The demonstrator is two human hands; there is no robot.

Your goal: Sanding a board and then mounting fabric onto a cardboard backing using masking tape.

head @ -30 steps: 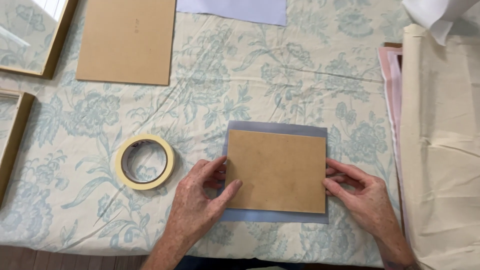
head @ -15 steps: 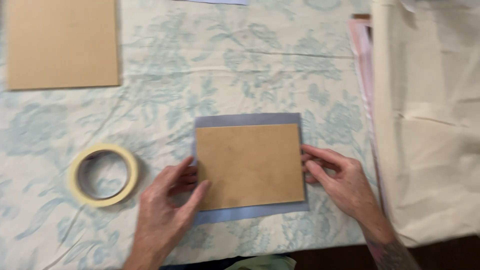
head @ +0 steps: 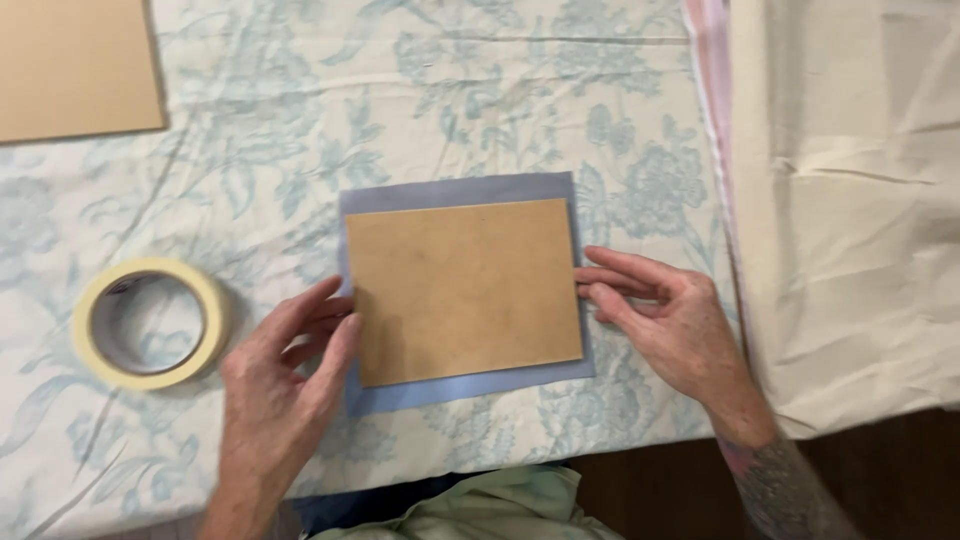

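At the centre of the frame, a brown board (head: pixel 465 290) is laid on a grey-blue sheet (head: pixel 455 192) on the cloth-covered tabletop (head: pixel 480 90). Its left edge is touched by the left hand (head: pixel 285 385), its right edge by the right hand (head: pixel 670 325); nothing is gripped, fingers flat and extended. A tape roll (head: pixel 150 322) is seen at lower left.

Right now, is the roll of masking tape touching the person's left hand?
Apart. The head view shows a strip of floral tablecloth between the roll of masking tape and the left hand, whose fingers rest at the brown board's left edge.
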